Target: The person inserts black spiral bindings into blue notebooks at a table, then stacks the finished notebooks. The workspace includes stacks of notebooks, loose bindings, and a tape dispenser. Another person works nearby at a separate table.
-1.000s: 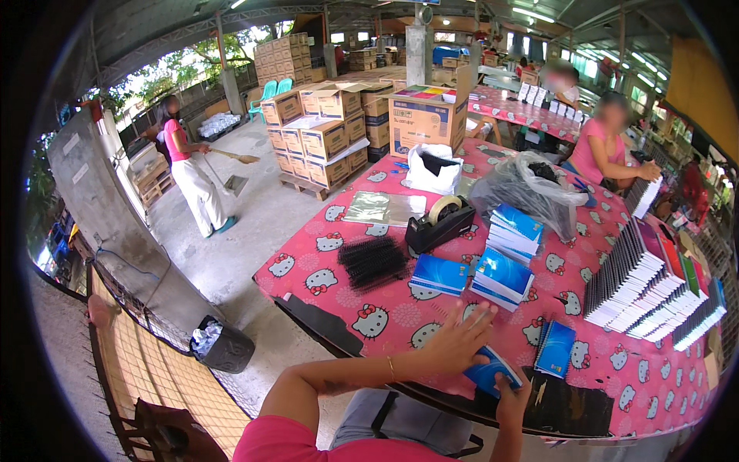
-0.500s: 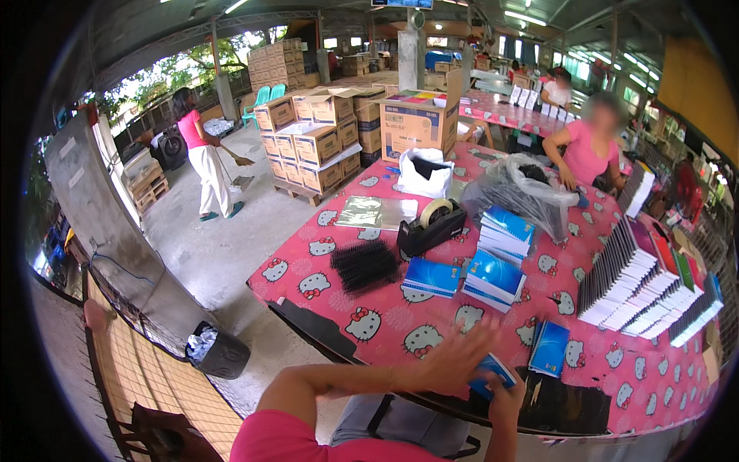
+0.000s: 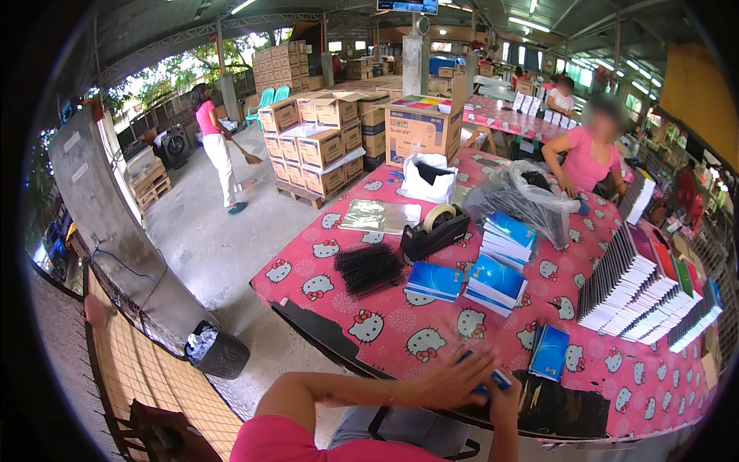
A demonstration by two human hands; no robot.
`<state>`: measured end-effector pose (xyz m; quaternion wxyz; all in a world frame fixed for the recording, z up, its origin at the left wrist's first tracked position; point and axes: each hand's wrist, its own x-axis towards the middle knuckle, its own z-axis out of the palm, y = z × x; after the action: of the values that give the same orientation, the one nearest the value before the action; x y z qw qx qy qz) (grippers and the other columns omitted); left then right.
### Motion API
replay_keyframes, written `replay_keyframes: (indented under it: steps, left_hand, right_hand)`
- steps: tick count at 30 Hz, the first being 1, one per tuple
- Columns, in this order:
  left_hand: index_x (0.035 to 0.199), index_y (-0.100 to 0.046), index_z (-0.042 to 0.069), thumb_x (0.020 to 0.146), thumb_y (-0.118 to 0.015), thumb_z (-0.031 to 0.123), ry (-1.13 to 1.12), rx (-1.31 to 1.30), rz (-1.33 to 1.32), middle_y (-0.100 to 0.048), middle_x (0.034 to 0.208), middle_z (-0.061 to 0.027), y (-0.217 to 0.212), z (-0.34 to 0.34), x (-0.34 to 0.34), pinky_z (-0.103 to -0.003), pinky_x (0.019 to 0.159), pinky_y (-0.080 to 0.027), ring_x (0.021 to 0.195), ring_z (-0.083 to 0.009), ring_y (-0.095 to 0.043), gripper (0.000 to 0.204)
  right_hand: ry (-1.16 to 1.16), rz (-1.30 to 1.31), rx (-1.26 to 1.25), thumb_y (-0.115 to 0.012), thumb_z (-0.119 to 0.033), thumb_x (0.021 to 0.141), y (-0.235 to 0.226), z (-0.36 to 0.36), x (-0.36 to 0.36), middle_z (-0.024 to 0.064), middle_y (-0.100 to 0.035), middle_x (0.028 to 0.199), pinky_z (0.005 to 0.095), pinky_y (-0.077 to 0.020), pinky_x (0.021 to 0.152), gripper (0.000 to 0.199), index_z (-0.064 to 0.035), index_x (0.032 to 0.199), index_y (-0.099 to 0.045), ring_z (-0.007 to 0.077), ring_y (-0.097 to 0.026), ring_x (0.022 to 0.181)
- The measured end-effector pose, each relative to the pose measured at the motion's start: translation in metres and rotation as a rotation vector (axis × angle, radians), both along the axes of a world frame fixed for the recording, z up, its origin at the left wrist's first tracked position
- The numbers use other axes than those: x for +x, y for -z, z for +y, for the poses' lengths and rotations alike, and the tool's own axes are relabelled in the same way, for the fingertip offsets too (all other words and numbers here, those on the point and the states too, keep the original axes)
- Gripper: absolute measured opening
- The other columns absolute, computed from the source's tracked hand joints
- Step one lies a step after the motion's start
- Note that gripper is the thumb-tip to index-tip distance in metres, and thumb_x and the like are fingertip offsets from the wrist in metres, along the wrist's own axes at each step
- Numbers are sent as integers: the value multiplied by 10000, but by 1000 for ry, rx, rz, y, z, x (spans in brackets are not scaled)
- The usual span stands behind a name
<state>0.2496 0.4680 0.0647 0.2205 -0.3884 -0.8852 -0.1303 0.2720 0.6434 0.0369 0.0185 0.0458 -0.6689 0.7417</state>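
At the table's near edge, my right hand (image 3: 504, 399) grips a small blue notebook (image 3: 482, 389). My left hand (image 3: 460, 379) lies across it with fingers stretched out, the palm side against the notebook's edge and hiding much of it. Just right of my hands is a blue spiral-bound notebook (image 3: 550, 353). Stacks of blue notebooks (image 3: 495, 283) stand farther in, beside a flat blue pile (image 3: 433, 281). To their left is a heap of black plastic binding coils (image 3: 368, 269).
A black tape dispenser (image 3: 435, 233), clear plastic sleeves (image 3: 380, 216), a white bag (image 3: 428, 182) and a clear bag of black coils (image 3: 531, 204) share the pink table (image 3: 308, 266). Notebook stacks (image 3: 627, 296) stand at right. Across the table sits a co-worker (image 3: 589, 158); another person sweeps at left.
My left hand has come down from above the notebook onto it, and my right hand still holds it. At left the sweeping person has shifted slightly.
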Motion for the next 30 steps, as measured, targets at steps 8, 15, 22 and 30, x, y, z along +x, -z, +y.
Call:
replay_keyframes:
  steps: [8, 15, 22, 30]
  left_hand:
    - [1495, -315, -52, 949, -511, 517, 72, 46, -138, -268, 1590, -224, 31, 6, 26, -528, 1183, -183, 1502, -354, -207, 812]
    - [1482, -362, -19, 983, -509, 424, 50, 83, -54, -331, 1564, -192, 43, 5, 13, -525, 1190, -187, 1474, -326, -284, 683]
    - [1341, -526, 29, 971, -540, 331, 125, -310, -478, -563, 1359, -131, -41, 2, -21, -542, 1188, -206, 1303, -267, -511, 478]
    - [1503, -341, 28, 979, -471, 468, 63, 74, -102, -295, 1580, -163, 26, 13, 18, -570, 1195, -128, 1494, -312, -214, 697]
  right_hand:
    - [8, 43, 75, -651, -15, 867, 12, 19, -12, 64, -705, 914, 243, -491, 793, 255, 58, 1110, -681, 103, -627, 863]
    - [-39, 58, 227, -657, -8, 881, 22, 18, -18, 45, -690, 900, 251, -490, 778, 227, 51, 1099, -676, 94, -608, 850]
    - [-139, 53, 182, -656, -4, 863, 16, 17, -14, -8, -659, 872, 245, -467, 733, 126, 34, 981, -677, 59, -555, 808]
    - [-76, 62, 243, -642, -9, 861, 37, 18, -14, 8, -680, 885, 266, -484, 743, 183, 40, 1034, -671, 67, -572, 826]
